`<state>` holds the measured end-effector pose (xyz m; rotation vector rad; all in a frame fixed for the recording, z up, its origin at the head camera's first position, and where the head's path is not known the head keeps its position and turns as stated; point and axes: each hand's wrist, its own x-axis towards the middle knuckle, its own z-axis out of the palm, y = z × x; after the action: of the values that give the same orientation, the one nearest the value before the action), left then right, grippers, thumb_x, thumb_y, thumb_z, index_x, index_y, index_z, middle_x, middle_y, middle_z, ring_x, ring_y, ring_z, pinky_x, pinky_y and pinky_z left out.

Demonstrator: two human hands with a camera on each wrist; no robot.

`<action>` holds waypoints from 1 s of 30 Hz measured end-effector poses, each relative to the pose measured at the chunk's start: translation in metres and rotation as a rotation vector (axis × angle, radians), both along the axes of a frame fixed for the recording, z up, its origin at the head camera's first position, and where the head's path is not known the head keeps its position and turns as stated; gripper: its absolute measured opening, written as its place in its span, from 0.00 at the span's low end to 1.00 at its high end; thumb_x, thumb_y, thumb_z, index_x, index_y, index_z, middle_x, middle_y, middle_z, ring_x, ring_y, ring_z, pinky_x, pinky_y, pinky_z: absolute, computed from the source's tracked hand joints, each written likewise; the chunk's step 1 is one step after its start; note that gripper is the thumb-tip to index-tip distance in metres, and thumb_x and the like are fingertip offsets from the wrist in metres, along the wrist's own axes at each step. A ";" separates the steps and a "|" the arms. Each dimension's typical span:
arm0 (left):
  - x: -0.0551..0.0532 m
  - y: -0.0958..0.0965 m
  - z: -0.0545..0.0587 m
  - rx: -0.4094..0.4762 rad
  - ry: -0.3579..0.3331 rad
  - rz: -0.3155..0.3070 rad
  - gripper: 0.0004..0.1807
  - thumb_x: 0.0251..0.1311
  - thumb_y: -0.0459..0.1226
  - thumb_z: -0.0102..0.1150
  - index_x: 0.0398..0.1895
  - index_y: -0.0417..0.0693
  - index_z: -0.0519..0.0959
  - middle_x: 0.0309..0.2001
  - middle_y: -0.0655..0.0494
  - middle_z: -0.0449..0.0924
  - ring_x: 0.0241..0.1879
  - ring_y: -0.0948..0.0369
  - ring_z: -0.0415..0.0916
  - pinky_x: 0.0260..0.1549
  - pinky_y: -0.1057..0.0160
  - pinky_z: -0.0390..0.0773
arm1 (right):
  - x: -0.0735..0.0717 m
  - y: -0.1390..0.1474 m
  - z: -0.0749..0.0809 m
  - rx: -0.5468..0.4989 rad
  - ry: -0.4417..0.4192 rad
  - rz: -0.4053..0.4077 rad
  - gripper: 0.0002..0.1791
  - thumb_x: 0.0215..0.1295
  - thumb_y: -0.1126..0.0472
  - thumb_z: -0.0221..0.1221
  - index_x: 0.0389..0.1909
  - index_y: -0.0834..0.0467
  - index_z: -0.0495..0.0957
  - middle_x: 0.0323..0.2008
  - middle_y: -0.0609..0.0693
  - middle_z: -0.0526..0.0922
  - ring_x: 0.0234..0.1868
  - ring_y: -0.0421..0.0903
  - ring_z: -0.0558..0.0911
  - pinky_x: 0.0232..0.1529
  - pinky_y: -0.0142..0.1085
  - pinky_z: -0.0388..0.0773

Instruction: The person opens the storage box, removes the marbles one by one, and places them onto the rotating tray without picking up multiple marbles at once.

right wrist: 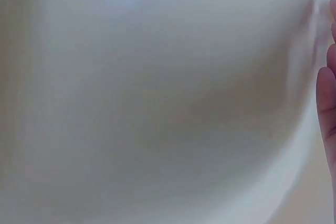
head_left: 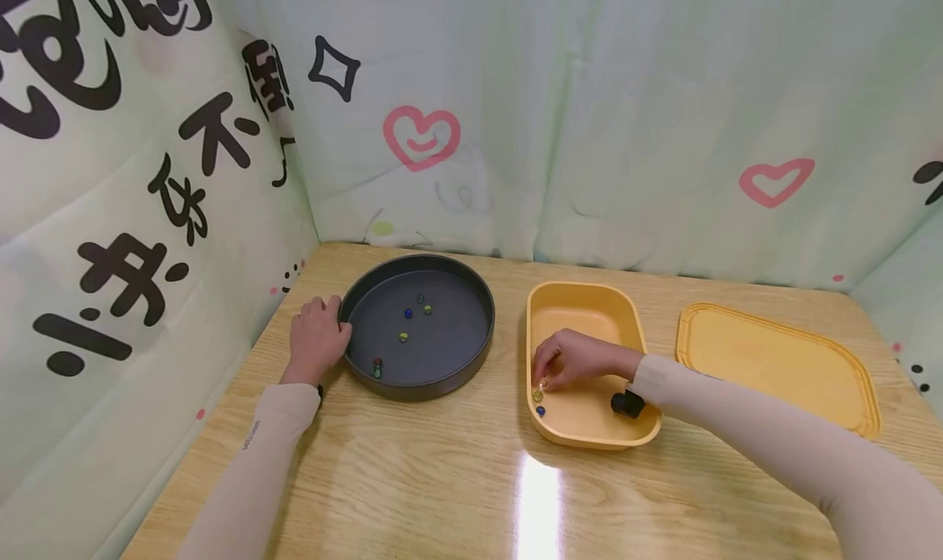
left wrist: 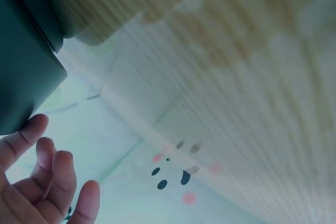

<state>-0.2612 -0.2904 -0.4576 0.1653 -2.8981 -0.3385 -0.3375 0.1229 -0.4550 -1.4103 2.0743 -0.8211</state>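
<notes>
At the left, my left hand (head_left: pixel 318 340) grips the rim of a round dark pan (head_left: pixel 416 390), thumb at the rim; in the left wrist view a fingertip (left wrist: pixel 37 123) touches the pan's outer wall (left wrist: pixel 31 77) while other fingers curl loosely. Several small glass marbles lie in the pan, among them a blue marble (head_left: pixel 408 313) and a yellow marble (head_left: pixel 403 337). Inside the yellow bin (head_left: pixel 585 443), my right hand (head_left: pixel 578 357) pinches a clear marble (head_left: pixel 543 383) by the left wall. Just below it lie a yellowish marble (head_left: pixel 537 396) and a blue marble (head_left: pixel 541 411).
A flat yellow lid (head_left: pixel 781 368) lies on the wooden table (head_left: pixel 412 478) to the right of the bin. Printed curtains (head_left: pixel 501 134) hang behind the table and along its left side. The right wrist view is mostly a blurred pale surface.
</notes>
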 end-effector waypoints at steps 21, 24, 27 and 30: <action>-0.001 0.001 -0.001 -0.001 -0.021 0.011 0.20 0.56 0.38 0.46 0.51 0.37 0.69 0.38 0.37 0.69 0.38 0.45 0.66 0.38 0.47 0.66 | -0.001 0.009 0.052 -0.161 0.024 -0.108 0.08 0.51 0.69 0.65 0.34 0.62 0.84 0.34 0.51 0.85 0.38 0.34 0.80 0.43 0.39 0.79; -0.001 0.001 -0.001 0.001 -0.018 0.009 0.20 0.56 0.38 0.46 0.51 0.36 0.69 0.38 0.37 0.69 0.38 0.45 0.66 0.38 0.47 0.67 | -0.002 0.011 0.060 -0.243 0.051 -0.128 0.08 0.51 0.69 0.66 0.34 0.59 0.85 0.33 0.48 0.85 0.38 0.32 0.80 0.42 0.37 0.79; -0.001 0.001 0.000 0.003 -0.015 0.008 0.20 0.56 0.37 0.46 0.51 0.36 0.70 0.38 0.37 0.69 0.38 0.45 0.66 0.38 0.46 0.67 | -0.002 0.011 0.071 -0.266 0.060 -0.191 0.08 0.51 0.66 0.66 0.34 0.57 0.85 0.35 0.49 0.84 0.38 0.32 0.80 0.43 0.34 0.79; -0.001 0.001 0.000 0.002 -0.013 0.008 0.20 0.56 0.37 0.47 0.50 0.36 0.70 0.38 0.37 0.70 0.38 0.44 0.66 0.38 0.46 0.67 | -0.002 0.010 0.081 -0.269 0.027 -0.263 0.08 0.51 0.66 0.66 0.34 0.58 0.84 0.36 0.53 0.84 0.40 0.33 0.80 0.46 0.31 0.77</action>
<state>-0.2620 -0.2894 -0.4579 0.1804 -2.9093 -0.3408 -0.3400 0.1326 -0.3739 -1.2997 2.2676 -1.2341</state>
